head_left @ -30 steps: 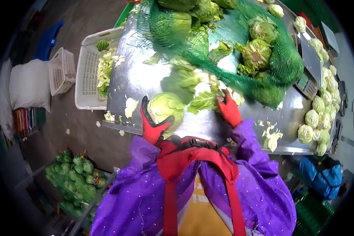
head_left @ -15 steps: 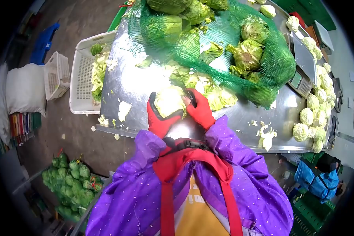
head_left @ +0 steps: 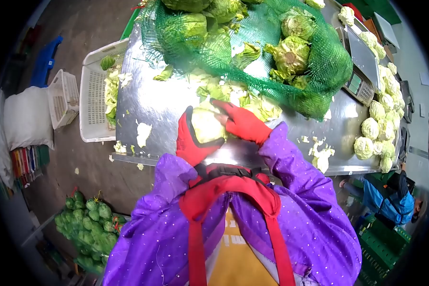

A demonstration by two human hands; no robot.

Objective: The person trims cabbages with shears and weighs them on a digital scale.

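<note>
A pale, leaf-stripped cabbage [head_left: 207,126] sits low over the near part of the metal table. My left hand [head_left: 191,143], in a red glove with dark edging, cups it from the left and below, thumb across its near side. My red-gloved right hand [head_left: 244,123] lies against its upper right side, fingers bent and thumb on the cabbage; what is under those fingers is hidden. Just beyond are loose cut leaves [head_left: 262,107]. Farther back, green mesh netting [head_left: 331,71] surrounds several untrimmed cabbages [head_left: 291,55].
A white basket [head_left: 91,97] of leaves stands against the table's left end. Trimmed cabbages [head_left: 370,127] line the right side beside a scale [head_left: 359,87]. Leaf scraps [head_left: 143,133] lie on the metal table [head_left: 136,90]. On the floor is a netted cabbage pile [head_left: 86,221]; a person in blue [head_left: 391,202] is at right.
My right hand has turned and its fingers now reach over the cabbage's top right. A thin dark strip seen by that hand earlier no longer shows. The left hand still holds the cabbage.
</note>
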